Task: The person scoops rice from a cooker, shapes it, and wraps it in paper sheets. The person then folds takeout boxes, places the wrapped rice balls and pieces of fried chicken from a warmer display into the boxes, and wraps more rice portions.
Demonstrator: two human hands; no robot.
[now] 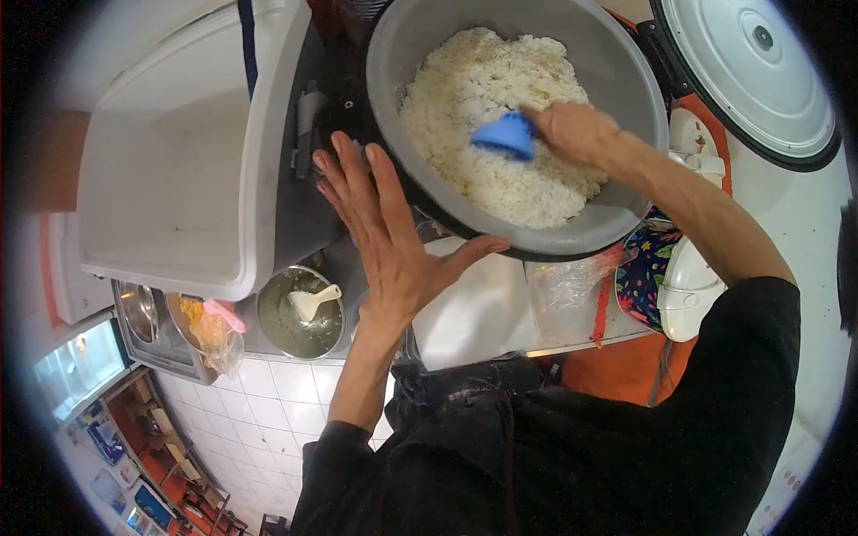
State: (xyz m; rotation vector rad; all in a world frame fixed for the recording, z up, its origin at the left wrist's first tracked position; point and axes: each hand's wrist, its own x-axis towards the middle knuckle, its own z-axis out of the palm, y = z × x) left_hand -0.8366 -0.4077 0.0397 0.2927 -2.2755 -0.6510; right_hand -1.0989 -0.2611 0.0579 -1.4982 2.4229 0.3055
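Observation:
A large grey pot [404,107] holds a mass of white rice [487,80], loose and uneven on top. Inside it, my right hand [576,134] is closed round the handle of a blue scoop [505,136], whose head is over the rice; motion blurs it, so whether it touches the grains is unclear. My left hand [384,214] has its fingers spread beside the pot's near left rim. Its thumb stretches along the rim, and I cannot tell whether it presses on it. Nothing is in that hand.
On the left stands a big white tub [170,188]. Below it are a metal bowl [286,335] with a white paddle [315,302] and a bowl with a plastic bag and pink handle [225,314]. A round lid [760,80] stands open at upper right.

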